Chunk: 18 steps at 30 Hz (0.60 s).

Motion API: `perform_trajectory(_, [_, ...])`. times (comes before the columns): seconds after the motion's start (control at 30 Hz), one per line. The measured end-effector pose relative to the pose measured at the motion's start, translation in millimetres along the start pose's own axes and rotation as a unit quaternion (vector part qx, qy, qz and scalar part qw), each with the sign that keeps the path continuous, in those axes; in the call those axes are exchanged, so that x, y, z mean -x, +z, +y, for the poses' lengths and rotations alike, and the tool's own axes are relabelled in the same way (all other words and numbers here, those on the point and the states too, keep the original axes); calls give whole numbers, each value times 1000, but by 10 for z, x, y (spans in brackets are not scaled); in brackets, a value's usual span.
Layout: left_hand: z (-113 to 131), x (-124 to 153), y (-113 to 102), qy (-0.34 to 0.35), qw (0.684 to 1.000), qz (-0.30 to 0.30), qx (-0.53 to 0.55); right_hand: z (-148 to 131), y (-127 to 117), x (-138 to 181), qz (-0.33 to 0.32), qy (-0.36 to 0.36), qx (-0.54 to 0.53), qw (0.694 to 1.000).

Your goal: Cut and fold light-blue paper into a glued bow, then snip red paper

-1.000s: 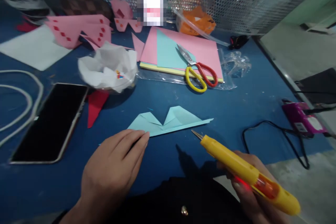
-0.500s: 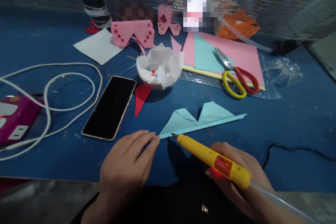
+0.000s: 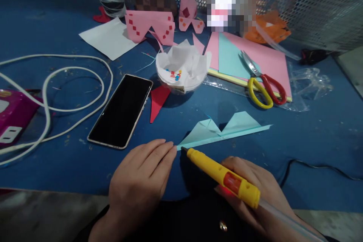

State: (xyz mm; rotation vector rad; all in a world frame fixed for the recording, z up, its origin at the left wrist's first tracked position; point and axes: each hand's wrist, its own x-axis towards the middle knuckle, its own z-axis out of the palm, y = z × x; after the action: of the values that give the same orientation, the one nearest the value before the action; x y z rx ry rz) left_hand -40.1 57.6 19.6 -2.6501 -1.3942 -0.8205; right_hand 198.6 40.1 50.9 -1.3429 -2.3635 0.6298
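A folded light-blue paper piece (image 3: 224,131) lies on the blue table (image 3: 312,136). My left hand (image 3: 141,181) rests flat beside its left tip, fingers stretched out together and fingertips touching the paper's corner. My right hand (image 3: 252,193) grips a yellow pen-shaped glue gun (image 3: 221,177) with a glue stick at its rear. The gun's metal nozzle touches the paper's left end, right next to my left fingertips.
A black phone (image 3: 121,110) lies left of centre, with white cable loops (image 3: 56,94) and a magenta power strip (image 3: 11,115) further left. A paper-lined bowl (image 3: 181,69), a red paper scrap (image 3: 157,100), scissors (image 3: 262,83) on coloured sheets (image 3: 272,62) and pink folded pieces (image 3: 150,24) sit behind.
The view swung left. My right hand brought the glue gun's nozzle left to the blue paper's left tip. My left hand stayed at that corner.
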Motion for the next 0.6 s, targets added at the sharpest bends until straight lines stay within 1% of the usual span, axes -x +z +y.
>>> perform_trajectory(0.1, [9,6,6,1,1000,0,0,-2,7,0,-2,5,-3,1000])
perform_trajectory(0.37, [-9,-3,6,19,1000,-7,-6,-21,27,-2,20,11,9,1000])
perform_trajectory(0.5, [-30,-15,-9,32,999,-18,-11,-1,48,9,41,-2,15,999])
perform_trajectory(0.6, [-35,-24,-20,29,999,-19,-12,4,47,17,42,-3,21,999])
